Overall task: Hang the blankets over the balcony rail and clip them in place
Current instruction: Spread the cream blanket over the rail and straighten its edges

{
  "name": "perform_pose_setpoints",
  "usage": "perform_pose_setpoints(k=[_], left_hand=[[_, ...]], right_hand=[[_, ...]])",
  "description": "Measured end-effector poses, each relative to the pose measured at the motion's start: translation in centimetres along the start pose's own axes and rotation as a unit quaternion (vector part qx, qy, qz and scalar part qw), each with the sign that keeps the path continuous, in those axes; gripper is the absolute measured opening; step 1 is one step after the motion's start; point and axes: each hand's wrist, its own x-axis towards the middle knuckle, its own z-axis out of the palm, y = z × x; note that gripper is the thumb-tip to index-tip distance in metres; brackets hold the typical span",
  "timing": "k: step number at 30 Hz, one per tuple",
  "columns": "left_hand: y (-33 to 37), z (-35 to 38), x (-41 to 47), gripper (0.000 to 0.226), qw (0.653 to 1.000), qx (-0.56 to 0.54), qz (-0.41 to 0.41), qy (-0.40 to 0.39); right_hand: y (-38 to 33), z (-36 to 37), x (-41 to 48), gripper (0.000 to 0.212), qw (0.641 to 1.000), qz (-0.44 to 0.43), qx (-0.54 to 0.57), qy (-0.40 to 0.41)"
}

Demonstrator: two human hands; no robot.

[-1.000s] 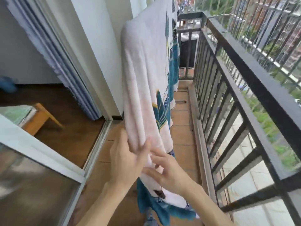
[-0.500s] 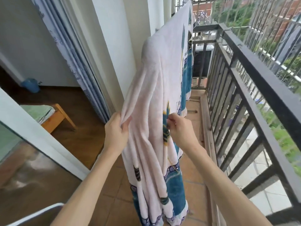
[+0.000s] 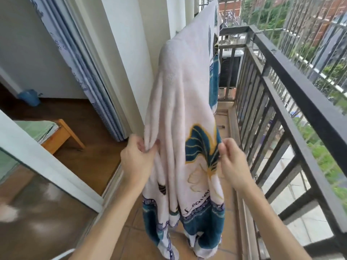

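Since the frame half a second earlier, both hands have drawn apart, spreading the pale pink fleece blanket with teal leaf print and teal border [image 3: 180,102] so that the large teal-and-gold leaf motif now faces the camera. The left hand [image 3: 136,158] bunches the blanket's left edge between thumb and fingers, its grip closed on a gathered fold. The right hand [image 3: 231,162] pinches the right edge beside the leaf motif, its grip likewise narrow and closed on cloth. The blanket hangs draped over a support hidden beneath its top fold, which runs away from the camera toward the far end of the balcony; its long axis is vertical, and its teal border hangs just above the terracotta tile floor [image 3: 131,239]. The black metal balcony rail [image 3: 293,77] stands to the right, apart from the blanket. To the left, a blue-and-white patterned curtain [image 3: 88,77] hangs at the doorway, and inside the room a small blue bin [image 3: 30,97] stands on the wooden floor; its contents cannot be told. A wooden bed frame with green bedding [image 3: 56,132] lies nearer.
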Motion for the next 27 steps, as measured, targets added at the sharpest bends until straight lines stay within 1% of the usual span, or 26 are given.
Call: perform_pose_setpoints(k=[2,3,5,6,7,8,10,11,12,15,17,20,23,25,27], left_hand=[[-0.1,0.6,-2.1,0.039,0.999,-0.016,0.03,-0.041],[-0.1,0.7,-2.6,0.038,0.998,-0.027,0.032,-0.052],[0.3,0.8,-3.0,0.028,0.997,-0.054,0.017,-0.053],[0.6,0.7,-3.2,0.023,0.995,-0.081,0.009,-0.05],[0.9,0.7,-3.5,0.023,0.992,-0.116,0.007,-0.052],[1.2,0.7,-4.1,0.029,0.986,-0.153,0.018,-0.057],[1.7,1.2,-5.3,0.043,0.977,-0.193,0.065,-0.069],[1.8,1.5,-5.8,0.047,0.977,-0.184,0.085,-0.068],[2.0,1.8,-6.1,0.045,0.981,-0.155,0.098,-0.062],[2.6,2.6,-5.3,0.031,0.993,-0.029,0.115,-0.031],[2.7,2.7,-4.7,0.027,0.991,0.01,0.131,-0.03],[2.7,2.0,-4.5,0.023,0.985,0.039,0.157,-0.063],[2.1,-0.6,-4.7,0.027,0.985,0.026,0.152,-0.081],[1.0,-2.7,-4.9,0.027,0.989,0.019,0.138,-0.048],[-0.4,-3.8,-5.0,0.025,0.991,0.037,0.131,-0.012]], right_hand=[[-0.4,1.6,-2.7,0.021,0.994,-0.011,0.076,-0.079],[-0.7,2.2,-3.8,0.023,0.989,-0.028,0.086,-0.117],[-1.5,3.0,-5.2,0.025,0.979,-0.076,0.062,-0.179],[-1.6,3.2,-5.4,0.027,0.975,-0.098,0.045,-0.194],[-1.5,3.4,-5.2,0.029,0.975,-0.107,0.028,-0.195],[-1.3,3.5,-4.7,0.03,0.977,-0.103,0.015,-0.184],[-0.8,3.8,-3.3,0.031,0.984,-0.082,-0.001,-0.156],[-0.7,3.8,-2.7,0.032,0.986,-0.082,-0.01,-0.147],[-0.8,3.9,-2.3,0.032,0.985,-0.094,-0.02,-0.144],[-1.0,4.0,-1.9,0.031,0.981,-0.111,-0.024,-0.155],[-0.8,3.7,-1.7,0.031,0.982,-0.105,-0.008,-0.159],[-0.7,3.0,-1.5,0.027,0.983,-0.109,-0.003,-0.145],[-1.3,1.2,-1.7,0.02,0.985,-0.131,0.014,-0.109],[-1.2,-0.1,-1.9,0.018,0.985,-0.144,0.046,-0.083],[-0.6,-0.2,-1.9,0.016,0.985,-0.144,0.031,-0.085]])
